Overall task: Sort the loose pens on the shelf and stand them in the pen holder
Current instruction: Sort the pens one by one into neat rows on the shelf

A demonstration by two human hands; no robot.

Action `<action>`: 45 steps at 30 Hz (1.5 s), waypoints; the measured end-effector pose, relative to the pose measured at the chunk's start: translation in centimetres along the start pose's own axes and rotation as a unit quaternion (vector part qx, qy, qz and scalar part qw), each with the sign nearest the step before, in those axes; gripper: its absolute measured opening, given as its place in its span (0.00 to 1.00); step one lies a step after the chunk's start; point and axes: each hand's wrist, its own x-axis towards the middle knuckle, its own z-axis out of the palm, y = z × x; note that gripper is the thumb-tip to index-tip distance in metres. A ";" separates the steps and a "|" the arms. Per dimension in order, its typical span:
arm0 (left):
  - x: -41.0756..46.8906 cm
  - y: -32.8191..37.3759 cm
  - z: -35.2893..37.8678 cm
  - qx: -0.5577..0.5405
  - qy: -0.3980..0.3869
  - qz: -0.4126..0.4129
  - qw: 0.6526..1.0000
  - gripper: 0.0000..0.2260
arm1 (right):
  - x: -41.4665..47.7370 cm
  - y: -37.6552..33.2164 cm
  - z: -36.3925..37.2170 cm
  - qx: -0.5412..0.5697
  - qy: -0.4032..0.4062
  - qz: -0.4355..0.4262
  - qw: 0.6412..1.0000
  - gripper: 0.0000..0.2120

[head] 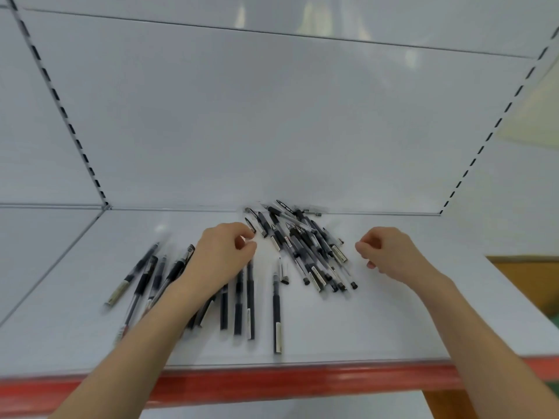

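Several black-and-clear pens lie in a tangled pile (302, 246) at the back of the white shelf (408, 313). To the left, more pens (145, 279) lie side by side in a loose row, partly hidden under my left forearm. One pen (276, 313) lies alone in the middle, with a short pen (282, 270) just beyond it. My left hand (225, 252) hovers at the pile's left edge, fingers curled, thumb against forefinger, with nothing visible between them. My right hand (390, 252) hovers right of the pile, fingers curled and holding nothing. No pen holder is in view.
The shelf has a red front edge (302, 385) and a white back panel (272, 131) with slotted uprights on both sides. An upper shelf (302, 13) hangs overhead. A wooden surface (529, 282) shows at the right.
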 end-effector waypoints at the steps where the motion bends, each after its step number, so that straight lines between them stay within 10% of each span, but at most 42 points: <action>1: 0.1 -0.1 0.1 0.029 -0.011 0.003 1.000 0.10 | 0.2 0.3 0.1 -0.006 -0.002 0.003 1.000 0.06; 8: 0.2 -0.5 0.7 0.084 -0.024 0.000 0.996 0.12 | 1.0 -0.9 1.3 -0.032 -0.033 -0.003 0.999 0.18; 26: 4.0 3.5 3.2 -0.032 -0.034 0.121 0.992 0.05 | -1.9 0.2 -1.3 0.111 -0.037 0.034 0.993 0.05; 36: 7.6 8.1 9.1 0.128 -0.269 0.239 0.924 0.11 | -4.4 3.2 -3.4 0.259 0.049 0.063 0.962 0.11; 45: 7.8 8.2 9.6 0.115 -0.276 0.247 0.922 0.09 | -4.7 3.5 -3.0 0.265 0.043 0.072 0.961 0.05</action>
